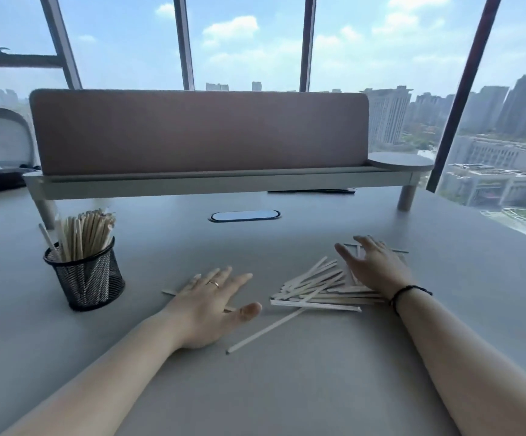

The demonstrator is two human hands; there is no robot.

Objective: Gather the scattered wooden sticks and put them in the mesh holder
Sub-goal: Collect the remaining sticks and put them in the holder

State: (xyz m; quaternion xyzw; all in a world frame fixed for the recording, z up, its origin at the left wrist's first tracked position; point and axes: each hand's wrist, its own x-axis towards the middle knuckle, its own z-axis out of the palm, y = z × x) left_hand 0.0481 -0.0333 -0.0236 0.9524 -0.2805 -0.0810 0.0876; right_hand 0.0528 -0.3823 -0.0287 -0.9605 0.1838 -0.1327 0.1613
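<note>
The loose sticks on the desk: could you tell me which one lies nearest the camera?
The long single stick, running diagonally out from the pile toward the left hand; its near end lies alone on the bare desk.

text: none legible | labels: none | brands: none | numbers: none | signs: none

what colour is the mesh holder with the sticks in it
Black. The mesh holder shows best in the head view, at the table's left.
</note>
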